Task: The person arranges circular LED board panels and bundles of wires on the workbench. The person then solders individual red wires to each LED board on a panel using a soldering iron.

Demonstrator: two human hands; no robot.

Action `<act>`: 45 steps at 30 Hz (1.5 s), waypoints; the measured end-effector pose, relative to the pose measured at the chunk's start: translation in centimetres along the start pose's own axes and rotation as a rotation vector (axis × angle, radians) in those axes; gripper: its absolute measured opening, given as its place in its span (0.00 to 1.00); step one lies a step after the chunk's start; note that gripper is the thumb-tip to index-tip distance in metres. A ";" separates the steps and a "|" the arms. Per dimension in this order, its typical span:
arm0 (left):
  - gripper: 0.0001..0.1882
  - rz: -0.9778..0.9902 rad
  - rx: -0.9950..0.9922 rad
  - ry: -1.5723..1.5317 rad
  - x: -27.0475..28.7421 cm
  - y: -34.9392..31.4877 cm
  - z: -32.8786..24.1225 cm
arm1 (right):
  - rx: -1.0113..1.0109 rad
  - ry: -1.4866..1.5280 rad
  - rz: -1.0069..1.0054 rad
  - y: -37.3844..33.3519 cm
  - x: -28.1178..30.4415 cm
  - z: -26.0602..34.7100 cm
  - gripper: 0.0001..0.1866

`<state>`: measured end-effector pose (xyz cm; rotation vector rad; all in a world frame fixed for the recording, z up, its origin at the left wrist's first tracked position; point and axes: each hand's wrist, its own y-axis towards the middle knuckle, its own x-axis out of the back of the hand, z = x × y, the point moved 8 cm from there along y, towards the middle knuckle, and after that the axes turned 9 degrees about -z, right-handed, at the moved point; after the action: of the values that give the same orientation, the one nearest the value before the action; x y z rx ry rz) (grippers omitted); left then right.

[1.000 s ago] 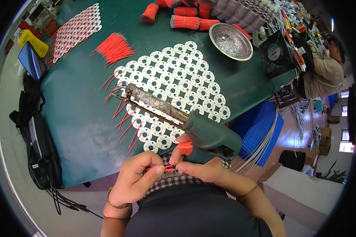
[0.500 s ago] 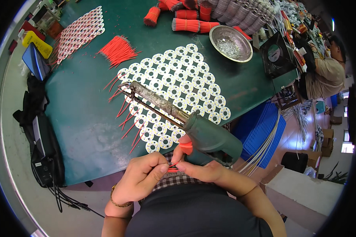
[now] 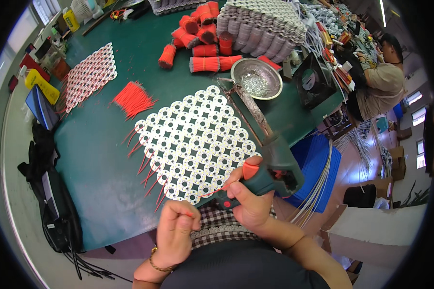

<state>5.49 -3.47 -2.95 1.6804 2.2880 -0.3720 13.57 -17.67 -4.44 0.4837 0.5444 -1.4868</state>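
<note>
My right hand (image 3: 249,200) is wrapped round the handle of a dark green soldering gun (image 3: 279,161) with an orange-red trigger. Its metal barrel points up and away, the front end close to the rim of a steel bowl (image 3: 274,73). A thin red wire (image 3: 219,191) sticks out from between this hand's thumb and forefinger. My left hand (image 3: 176,229) is closed at the table's front edge, with a bit of red wire showing at its fingertips. Ahead lies a panel of round white LED boards (image 3: 190,156); red wires (image 3: 147,166) stick out along its left side.
A pile of loose red wires (image 3: 132,98) lies left of the panel, beyond it a second board panel (image 3: 89,77). Bundled red wires (image 3: 205,64) and stacked grey boards (image 3: 260,33) fill the back. A blue crate (image 3: 315,168) stands right; a person (image 3: 378,86) sits farther off.
The soldering gun has swung right and away, off the panel to beside the bowl. My hands have moved apart, and a red wire now shows in the right fingers. The view has shifted.
</note>
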 end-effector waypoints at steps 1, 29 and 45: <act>0.06 0.026 -0.072 0.088 -0.9 0.1 0.0 | 0.020 0.019 0.000 -0.2 -0.2 0.0 0.27; 0.06 -0.153 -0.246 0.894 3.9 2.1 -3.6 | 0.046 -0.693 0.410 -1.6 -0.6 0.7 0.04; 0.05 -0.311 -0.366 0.926 5.6 2.1 -2.3 | 0.058 -1.039 0.530 -5.6 4.1 0.7 0.12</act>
<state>5.75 2.90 -2.93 1.4566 2.9757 0.9153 8.01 -21.51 -6.20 -0.1393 -0.4261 -1.0449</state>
